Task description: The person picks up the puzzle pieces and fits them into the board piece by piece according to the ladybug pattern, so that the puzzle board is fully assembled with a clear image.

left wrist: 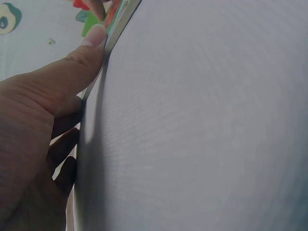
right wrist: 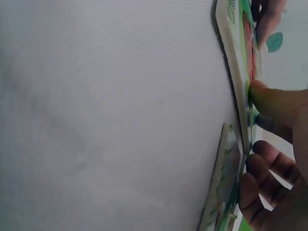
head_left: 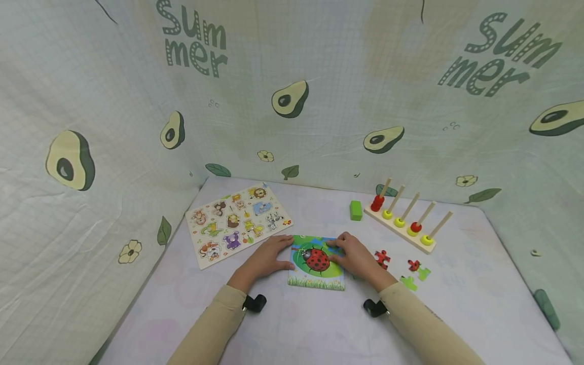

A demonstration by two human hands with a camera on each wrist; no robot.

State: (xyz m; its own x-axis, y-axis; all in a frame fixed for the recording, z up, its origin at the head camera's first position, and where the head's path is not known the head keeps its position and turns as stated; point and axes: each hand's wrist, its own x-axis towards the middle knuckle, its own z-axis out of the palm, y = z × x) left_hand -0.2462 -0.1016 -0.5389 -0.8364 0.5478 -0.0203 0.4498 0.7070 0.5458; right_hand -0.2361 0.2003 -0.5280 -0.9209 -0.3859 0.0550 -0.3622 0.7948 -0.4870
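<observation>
A square ladybug jigsaw puzzle [head_left: 315, 276] lies flat on the table between the two hands. Along its left side rests the left hand [head_left: 269, 255], thumb and fingers spread and touching the edge; the left wrist view shows the thumb [left wrist: 94, 38] against that edge. At the puzzle's upper right, the right hand [head_left: 356, 255] pinches a bluish puzzle piece [right wrist: 255, 117] between thumb and index finger, over the picture. The piece is mostly hidden by the fingers. Its other fingers bend beside the puzzle's right edge.
Loose jigsaw pieces [head_left: 382, 258] lie right of the right hand, with green ones [head_left: 408, 283] nearby. Behind stand a green block [head_left: 356, 210] and a peg stacker [head_left: 401, 230] with red and yellow beads. An animal board [head_left: 239, 223] lies to the left.
</observation>
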